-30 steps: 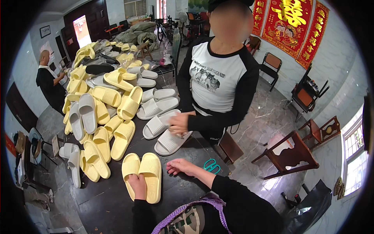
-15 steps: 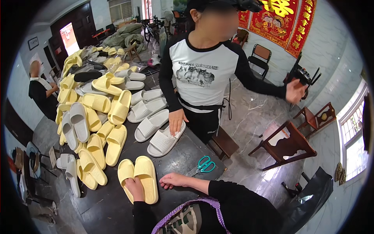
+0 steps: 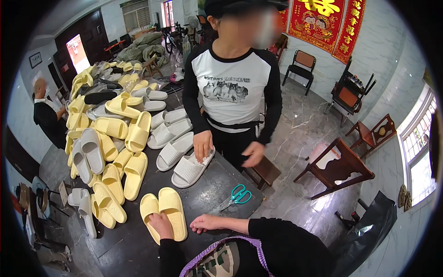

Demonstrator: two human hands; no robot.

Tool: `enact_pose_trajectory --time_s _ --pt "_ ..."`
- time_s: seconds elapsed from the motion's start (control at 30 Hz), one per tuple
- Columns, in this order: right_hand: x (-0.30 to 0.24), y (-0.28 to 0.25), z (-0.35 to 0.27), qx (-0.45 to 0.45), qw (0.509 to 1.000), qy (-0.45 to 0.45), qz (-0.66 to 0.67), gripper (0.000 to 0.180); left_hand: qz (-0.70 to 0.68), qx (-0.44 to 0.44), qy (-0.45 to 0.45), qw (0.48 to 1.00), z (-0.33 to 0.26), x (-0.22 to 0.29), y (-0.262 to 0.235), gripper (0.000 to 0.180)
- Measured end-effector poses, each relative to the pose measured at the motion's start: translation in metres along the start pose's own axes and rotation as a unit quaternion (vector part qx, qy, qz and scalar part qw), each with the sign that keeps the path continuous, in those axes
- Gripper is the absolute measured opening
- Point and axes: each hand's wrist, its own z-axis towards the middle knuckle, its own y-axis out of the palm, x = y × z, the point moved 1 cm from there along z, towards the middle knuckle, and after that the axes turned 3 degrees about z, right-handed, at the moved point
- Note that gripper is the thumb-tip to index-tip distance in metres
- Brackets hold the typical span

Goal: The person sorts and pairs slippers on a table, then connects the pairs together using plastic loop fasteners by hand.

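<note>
A pair of pale yellow slides lies side by side at the table's near edge. My left hand (image 3: 161,226) reaches into the left yellow slide (image 3: 149,206), its bunched fingers pressed against it by the ribbed strap; the fingertips are partly hidden. Beside it is the right yellow slide (image 3: 173,207), touched by neither hand. My right hand (image 3: 206,223) rests on the table just right of the pair, fingers curled in; whether they hold anything is hidden. Teal-handled scissors (image 3: 237,195) lie beyond my right hand.
A heap of yellow and grey slides (image 3: 110,128) covers the table's left side. Across the corner, a co-worker's hand (image 3: 202,145) presses something white into a grey slide (image 3: 190,169). Another person (image 3: 48,113) stands at far left. Wooden chairs (image 3: 340,166) stand on the right.
The co-worker's outstretched arm has come down to their side, near the table corner. My view has shifted slightly. My hands stay at the yellow pair, nearly still.
</note>
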Motion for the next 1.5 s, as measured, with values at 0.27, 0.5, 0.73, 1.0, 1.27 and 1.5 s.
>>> enact_pose_trajectory --time_s 0.27,0.5,0.73,1.0,1.27,1.5 --pt "0.029 0.018 0.004 -0.046 0.999 -0.012 -0.028 0.033 0.046 -0.005 0.006 0.999 -0.01 -0.011 -0.001 0.018" --pt "0.025 0.011 -0.006 -0.025 0.98 -0.084 -0.18 0.03 0.044 0.011 0.03 0.999 -0.006 -0.013 0.005 0.019" --pt "0.017 0.016 -0.011 -0.056 0.971 -0.081 -0.219 0.033 0.038 0.027 0.012 0.999 -0.004 -0.009 0.002 0.018" --pt "0.019 0.012 -0.003 -0.09 0.976 -0.058 -0.19 0.032 0.03 0.004 -0.007 1.0 -0.003 -0.012 0.004 0.019" --pt "0.013 0.012 -0.005 -0.111 0.975 -0.041 -0.188 0.032 0.014 0.022 0.005 1.0 -0.004 -0.014 0.004 0.017" --pt "0.016 0.012 -0.002 -0.122 0.976 -0.037 -0.174 0.033 0.039 0.033 0.011 0.999 -0.005 -0.016 0.006 0.015"
